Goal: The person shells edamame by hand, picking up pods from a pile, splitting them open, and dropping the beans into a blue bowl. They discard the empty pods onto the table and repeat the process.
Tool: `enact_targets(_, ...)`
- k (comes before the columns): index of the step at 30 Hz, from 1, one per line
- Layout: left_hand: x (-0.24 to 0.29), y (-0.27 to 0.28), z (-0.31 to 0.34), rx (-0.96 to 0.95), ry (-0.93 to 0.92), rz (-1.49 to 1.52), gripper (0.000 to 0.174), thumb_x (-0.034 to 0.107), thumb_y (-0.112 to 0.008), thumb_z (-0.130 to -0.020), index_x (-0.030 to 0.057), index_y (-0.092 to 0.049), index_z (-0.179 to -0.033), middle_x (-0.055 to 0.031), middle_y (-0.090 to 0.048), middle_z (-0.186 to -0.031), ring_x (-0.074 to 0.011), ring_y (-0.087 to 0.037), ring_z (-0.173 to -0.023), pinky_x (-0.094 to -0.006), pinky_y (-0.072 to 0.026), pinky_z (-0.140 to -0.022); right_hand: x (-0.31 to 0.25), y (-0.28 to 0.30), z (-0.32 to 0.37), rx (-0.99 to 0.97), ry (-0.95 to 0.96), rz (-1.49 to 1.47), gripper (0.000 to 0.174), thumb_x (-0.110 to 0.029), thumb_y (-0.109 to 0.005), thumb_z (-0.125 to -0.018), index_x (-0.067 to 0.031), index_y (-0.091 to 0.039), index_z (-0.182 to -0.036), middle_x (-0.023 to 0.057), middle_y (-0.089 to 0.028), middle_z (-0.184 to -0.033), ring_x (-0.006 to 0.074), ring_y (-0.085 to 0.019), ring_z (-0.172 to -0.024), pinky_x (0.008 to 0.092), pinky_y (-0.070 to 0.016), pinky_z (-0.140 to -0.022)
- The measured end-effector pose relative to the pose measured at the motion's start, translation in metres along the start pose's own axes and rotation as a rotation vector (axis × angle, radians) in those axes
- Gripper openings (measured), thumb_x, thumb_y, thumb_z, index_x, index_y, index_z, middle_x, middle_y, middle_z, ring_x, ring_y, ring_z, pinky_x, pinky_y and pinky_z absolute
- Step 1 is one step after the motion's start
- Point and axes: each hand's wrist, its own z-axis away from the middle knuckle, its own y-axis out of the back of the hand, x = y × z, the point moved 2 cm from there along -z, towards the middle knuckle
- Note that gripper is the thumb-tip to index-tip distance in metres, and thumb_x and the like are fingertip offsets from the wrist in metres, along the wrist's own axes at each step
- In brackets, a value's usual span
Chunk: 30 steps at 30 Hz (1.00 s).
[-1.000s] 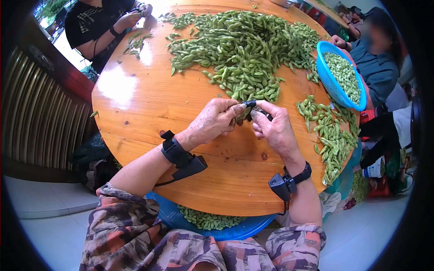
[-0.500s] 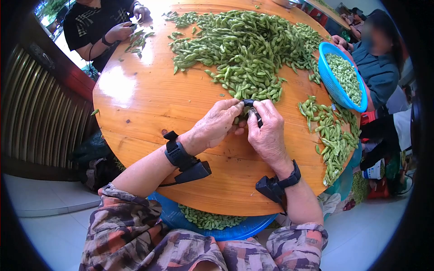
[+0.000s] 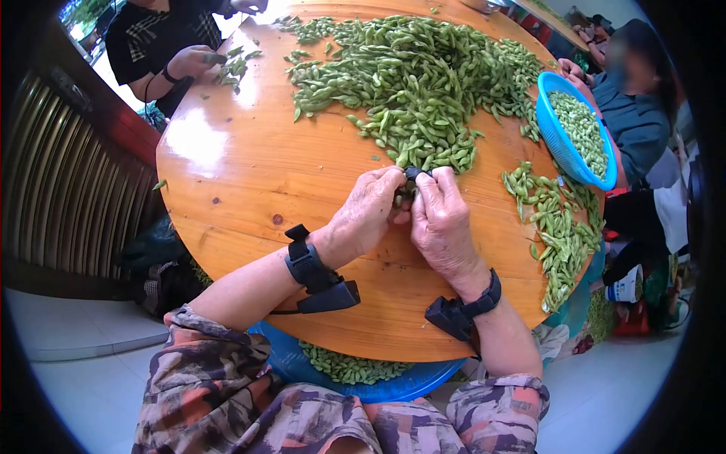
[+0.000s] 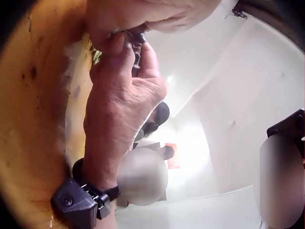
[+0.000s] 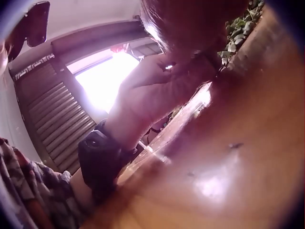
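Both hands meet above the table, just in front of the heap of green soybean pods (image 3: pixel 423 113). The left hand (image 3: pixel 365 208) pinches one end of a small black strip (image 3: pixel 414 172) between thumb and finger. From the other side the right hand (image 3: pixel 446 227) grips the strip, its index finger and thumb pressed close together. In the left wrist view the black strip (image 4: pixel 137 59) runs between the right hand's curled fingers. A bit of green (image 3: pixel 403 198) shows below the left fingertips; most of it is hidden. I cannot tell what the strip is.
A light blue basket (image 3: pixel 550 129) of shelled beans stands at the right edge, with loose pods (image 3: pixel 556 227) nearer. Under the front edge of the wooden table (image 3: pixel 249 181) is a blue basin (image 3: pixel 287 363) of beans. A person (image 3: pixel 162 45) sits far left, another (image 3: pixel 628 113) right.
The right hand has turned inward and moved slightly left, its fingers drawing closer to the left hand. The left hand has shifted slightly right. Both still hold the black strip.
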Motion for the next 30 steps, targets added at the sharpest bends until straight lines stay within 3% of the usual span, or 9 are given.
enact_targets(5,-0.004,-0.003,0.0,0.056,0.01,0.108,0.018,0.016,-0.043,-0.098,0.0045,-0.055,-0.09,-0.0006,-0.052,-0.079,-0.0085,-0.05,-0.07,-0.0241,-0.0426,-0.06,0.004,-0.001,0.0,-0.025,-0.029,-0.042,0.028,0.01,-0.054,-0.078,0.0058,-0.055,-0.106,0.0169,-0.047,-0.092,0.0343,-0.056,-0.074,0.0411,-0.0499,-0.062)
enact_targets(11,0.015,-0.007,-0.003,0.027,-0.01,-0.213,0.013,0.014,-0.049,-0.099,0.0017,-0.053,-0.101,-0.001,-0.053,-0.082,-0.0052,-0.048,-0.064,-0.0188,-0.0369,-0.047,0.011,0.01,-0.005,0.06,-0.037,-0.034,0.025,0.008,-0.055,-0.078,0.0056,-0.057,-0.103,0.017,-0.05,-0.087,0.0343,-0.056,-0.073,0.0417,-0.0485,-0.063)
enact_targets(15,0.019,-0.005,-0.001,-0.008,-0.001,-0.21,0.01,0.012,-0.053,-0.098,0.003,-0.054,-0.101,-0.0009,-0.055,-0.083,-0.0059,-0.049,-0.066,-0.0197,-0.0385,-0.05,0.01,0.017,-0.009,0.085,-0.107,-0.071,0.025,0.001,-0.061,-0.081,0.0051,-0.058,-0.105,0.0166,-0.052,-0.087,0.0318,-0.057,-0.073,0.0396,-0.0486,-0.063)
enact_targets(17,0.02,-0.007,-0.003,0.057,-0.026,-0.018,0.006,0.01,-0.055,-0.096,0.0047,-0.055,-0.098,-0.0008,-0.056,-0.083,-0.0074,-0.052,-0.068,-0.0208,-0.0401,-0.054,0.012,0.019,-0.011,0.068,-0.189,-0.147,0.028,-0.005,-0.066,-0.082,0.0029,-0.059,-0.107,0.016,-0.057,-0.089,0.0295,-0.06,-0.075,0.0372,-0.0494,-0.065)
enact_targets(20,0.017,0.0,-0.005,0.04,-0.052,0.125,0.003,0.008,-0.056,-0.094,0.0063,-0.056,-0.096,-0.0009,-0.057,-0.084,-0.0094,-0.054,-0.071,-0.0218,-0.0413,-0.056,0.011,0.016,-0.01,-0.029,-0.294,-0.306,0.03,-0.004,-0.067,-0.081,0.0007,-0.06,-0.11,0.0152,-0.061,-0.09,0.0281,-0.062,-0.076,0.0361,-0.0501,-0.067)
enact_targets(24,0.016,0.002,-0.004,0.031,-0.024,0.064,0.002,0.008,-0.056,-0.093,0.0068,-0.056,-0.094,-0.0007,-0.057,-0.083,-0.0106,-0.055,-0.072,-0.0223,-0.0417,-0.057,0.012,0.014,-0.008,-0.01,-0.338,-0.34,0.032,-0.002,-0.065,-0.08,-0.0005,-0.06,-0.112,0.0154,-0.063,-0.091,0.0273,-0.063,-0.077,0.0354,-0.0506,-0.068)
enact_targets(28,0.012,0.004,-0.005,0.026,-0.016,0.074,0.001,0.008,-0.055,-0.093,0.0072,-0.055,-0.094,-0.0017,-0.057,-0.086,-0.0117,-0.056,-0.074,-0.0241,-0.0431,-0.058,0.011,0.016,-0.01,-0.012,-0.3,-0.322,0.032,-0.001,-0.065,-0.081,-0.0002,-0.06,-0.112,0.016,-0.063,-0.091,0.0283,-0.063,-0.077,0.0361,-0.0506,-0.068)
enact_targets(30,0.011,0.002,-0.005,0.017,-0.018,0.088,0.001,0.008,-0.054,-0.094,0.0071,-0.054,-0.094,-0.0023,-0.057,-0.087,-0.0121,-0.056,-0.075,-0.0246,-0.0436,-0.058,0.014,0.016,-0.009,0.02,-0.191,-0.202,0.031,0.0,-0.062,-0.083,0.0001,-0.06,-0.114,0.0129,-0.063,-0.088,0.0217,-0.063,-0.073,0.032,-0.0498,-0.064)
